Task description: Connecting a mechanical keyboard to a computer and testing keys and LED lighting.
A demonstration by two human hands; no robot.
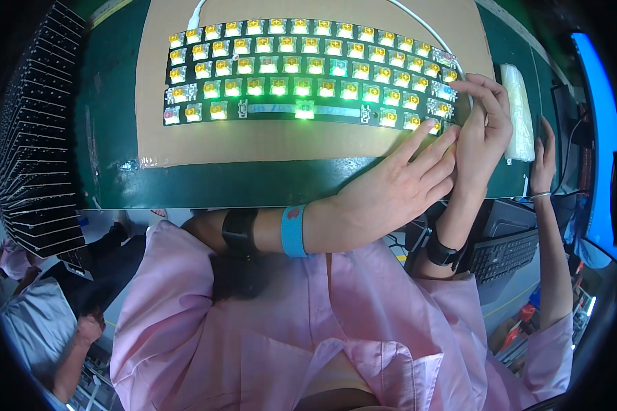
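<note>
A keyboard circuit board (267, 103) without keycaps lies on a sheet of brown cardboard (206, 147). Its rows of clear switches with yellow centres are lit, greenish along the lower middle. My left hand (408, 171), with a blue wristband, reaches across to the board's lower right corner; its fingers are stretched out, a fingertip at the bottom-row switches. Beside it, my right hand (483, 123) has its fingers bent but apart, the index fingertip at the switches on the right edge. Neither hand visibly holds anything. The corner switches are partly hidden under my fingers.
White cable (195, 19) runs in at the board's upper left; another stretch curves down behind my right hand. A whitish wrapped bundle (517, 113) lies to the right. Black boards (38, 130) stand stacked at the left. Another person's hand (544, 161) is near a computer keyboard (504, 257).
</note>
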